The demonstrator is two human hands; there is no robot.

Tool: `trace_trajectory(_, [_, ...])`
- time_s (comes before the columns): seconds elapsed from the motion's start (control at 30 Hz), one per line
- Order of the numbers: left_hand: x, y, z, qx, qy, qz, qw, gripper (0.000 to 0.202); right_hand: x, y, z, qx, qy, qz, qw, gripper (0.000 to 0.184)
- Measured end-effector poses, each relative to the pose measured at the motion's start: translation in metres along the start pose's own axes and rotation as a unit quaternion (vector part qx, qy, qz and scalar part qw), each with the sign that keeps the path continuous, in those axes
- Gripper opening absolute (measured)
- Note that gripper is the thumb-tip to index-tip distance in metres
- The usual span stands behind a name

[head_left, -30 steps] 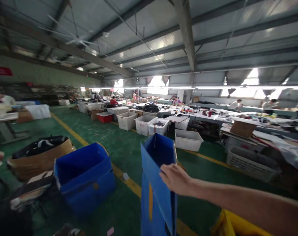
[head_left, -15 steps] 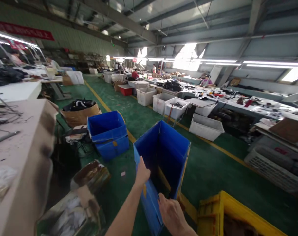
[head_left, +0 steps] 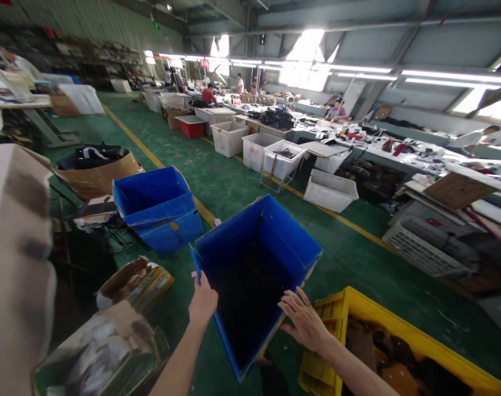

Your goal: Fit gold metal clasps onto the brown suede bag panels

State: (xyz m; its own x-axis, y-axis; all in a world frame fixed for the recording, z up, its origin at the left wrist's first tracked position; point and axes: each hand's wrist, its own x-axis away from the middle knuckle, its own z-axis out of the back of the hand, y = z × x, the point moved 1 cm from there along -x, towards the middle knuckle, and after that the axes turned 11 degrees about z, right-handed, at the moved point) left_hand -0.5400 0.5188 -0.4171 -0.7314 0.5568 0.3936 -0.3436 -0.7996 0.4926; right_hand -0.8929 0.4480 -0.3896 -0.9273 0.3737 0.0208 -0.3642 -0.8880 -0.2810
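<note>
While the left hand (head_left: 203, 301) grips the rim of a tilted blue bin (head_left: 259, 247), the open right hand (head_left: 304, 322) touches it, nothing showing inside.

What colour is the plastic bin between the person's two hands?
The plastic bin is bright blue; the head view shows it best, looking down into it.

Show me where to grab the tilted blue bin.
Take the blue bin by its thin top rim, coming from the near side: its open mouth tilts toward you, so the left hand and right hand can hook over opposite edges.
</note>
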Motion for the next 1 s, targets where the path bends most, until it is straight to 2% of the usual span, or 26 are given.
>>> trace_trajectory(0.07, [0.001, 0.009, -0.005, -0.009, 0.013, 0.025, 1.0, 0.073, -0.022, 0.028, 0.001, 0.019, -0.009, 0.002, 1.0, 0.046])
trace_trajectory(0.2, [-0.005, 0.017, -0.008, -0.029, 0.047, 0.056, 0.997, 0.067, -0.092, 0.059, -0.012, 0.043, -0.051, 0.028, 0.997, 0.054])
trace_trajectory(0.27, [-0.011, 0.01, -0.007, -0.032, 0.06, 0.066, 0.996, 0.064, -0.126, 0.071, -0.027, 0.04, -0.063, 0.036, 0.997, 0.057])
trace_trajectory(0.37, [-0.01, -0.015, -0.005, 0.002, 0.07, 0.046, 0.996, 0.068, -0.166, 0.085, -0.059, 0.019, -0.078, 0.056, 0.995, 0.057])
trace_trajectory(0.43, [0.005, -0.036, -0.004, 0.045, 0.07, 0.019, 0.996, 0.078, -0.184, 0.09, -0.083, 0.005, -0.081, 0.062, 0.995, 0.054])
trace_trajectory(0.5, [0.03, -0.052, -0.005, 0.073, 0.056, 0.007, 0.996, 0.089, -0.195, 0.095, -0.105, -0.005, -0.076, 0.055, 0.996, 0.05])
trace_trajectory(0.6, [0.068, -0.061, -0.01, 0.039, 0.003, 0.043, 0.998, 0.091, -0.203, 0.106, -0.142, -0.017, -0.067, 0.046, 0.997, 0.049])
trace_trajectory(0.67, [0.082, -0.054, -0.014, -0.014, -0.008, 0.122, 0.992, 0.089, -0.203, 0.116, -0.174, -0.022, -0.065, 0.04, 0.997, 0.051])
trace_trajectory(0.73, [0.085, -0.039, -0.019, -0.061, -0.014, 0.201, 0.978, 0.09, -0.201, 0.128, -0.208, -0.018, -0.062, 0.02, 0.998, 0.053])
trace_trajectory(0.83, [0.075, -0.004, -0.036, -0.09, -0.046, 0.249, 0.963, 0.097, -0.198, 0.141, -0.251, -0.007, -0.057, -0.007, 0.998, 0.051])
trace_trajectory(0.9, [0.065, 0.023, -0.049, -0.087, -0.053, 0.257, 0.961, 0.099, -0.198, 0.148, -0.262, -0.007, -0.052, -0.019, 0.998, 0.052])
trace_trajectory(1.0, [0.053, 0.051, -0.058, -0.066, -0.026, 0.248, 0.966, 0.101, -0.206, 0.157, -0.257, -0.01, -0.044, -0.02, 0.999, 0.055])
